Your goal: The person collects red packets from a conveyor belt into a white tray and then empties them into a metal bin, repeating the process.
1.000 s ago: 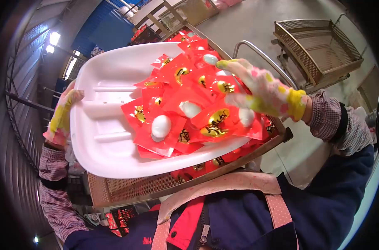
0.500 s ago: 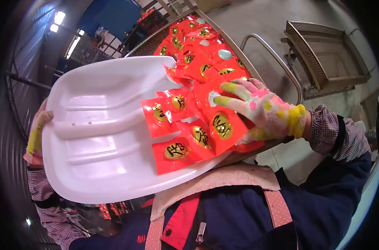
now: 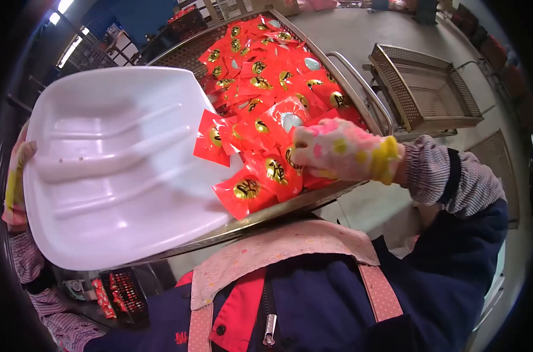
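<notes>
My left hand (image 3: 19,176), in a patterned glove, is closed around the left rim of a large white plastic scoop (image 3: 119,229). The scoop is tilted, its right end over a metal tray (image 3: 243,217) heaped with red packets (image 3: 260,82) bearing gold ovals with black characters. Several packets lie at the scoop's right end, one red packet (image 3: 210,138) hanging over its edge. My right hand (image 3: 337,149), in a floral glove with a yellow cuff, has curled fingers pressed against the packets there. Whether it grips one is hidden.
The tray has a curved metal handle (image 3: 366,88) on its right side. Further right stands a perforated metal cart (image 3: 427,88) on the floor. A black crate (image 3: 125,293) with red packets is below at left. Dark crates (image 3: 187,23) stand at the back.
The scoop has moved left, leaving fewer packets on it and more of them on the tray. My right hand has gone from spread fingers to curled ones.
</notes>
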Action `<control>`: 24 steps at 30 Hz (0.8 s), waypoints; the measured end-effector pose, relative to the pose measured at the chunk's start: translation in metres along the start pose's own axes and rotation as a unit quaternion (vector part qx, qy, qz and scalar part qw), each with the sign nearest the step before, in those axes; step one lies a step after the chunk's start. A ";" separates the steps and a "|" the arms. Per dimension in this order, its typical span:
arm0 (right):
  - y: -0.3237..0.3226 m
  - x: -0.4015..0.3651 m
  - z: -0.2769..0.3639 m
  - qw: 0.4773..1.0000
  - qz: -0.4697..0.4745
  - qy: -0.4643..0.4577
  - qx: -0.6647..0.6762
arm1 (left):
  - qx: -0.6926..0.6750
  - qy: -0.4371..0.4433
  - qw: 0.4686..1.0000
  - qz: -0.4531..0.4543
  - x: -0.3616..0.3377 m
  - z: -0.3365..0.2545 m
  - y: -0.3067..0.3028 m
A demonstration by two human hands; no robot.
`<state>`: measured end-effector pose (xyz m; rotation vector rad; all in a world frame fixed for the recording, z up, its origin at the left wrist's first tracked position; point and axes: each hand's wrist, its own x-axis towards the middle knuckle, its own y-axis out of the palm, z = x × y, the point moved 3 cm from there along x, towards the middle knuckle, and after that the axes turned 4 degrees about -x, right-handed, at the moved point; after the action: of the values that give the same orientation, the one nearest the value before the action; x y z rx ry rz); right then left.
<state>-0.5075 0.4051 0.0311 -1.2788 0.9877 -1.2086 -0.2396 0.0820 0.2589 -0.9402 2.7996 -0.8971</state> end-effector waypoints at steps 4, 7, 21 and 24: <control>-0.018 0.004 0.009 0.994 0.107 -0.002 0.024 | -0.003 0.017 1.000 0.002 -0.001 0.008 -0.018; -0.030 0.022 0.009 0.965 0.243 0.095 0.028 | -0.004 0.031 0.999 0.008 -0.001 0.014 -0.028; 0.037 0.111 0.017 0.984 0.174 0.041 -0.015 | -0.122 -0.052 0.989 -0.062 -0.026 0.160 -0.140; 0.072 0.130 0.002 0.987 0.159 -0.013 -0.010 | -0.265 -0.183 0.927 -0.194 -0.061 0.276 -0.180</control>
<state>-0.4805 0.2710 -0.0272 -1.0992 1.1376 -0.9366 -0.0304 -0.1403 0.1196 -1.5753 2.5911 0.0651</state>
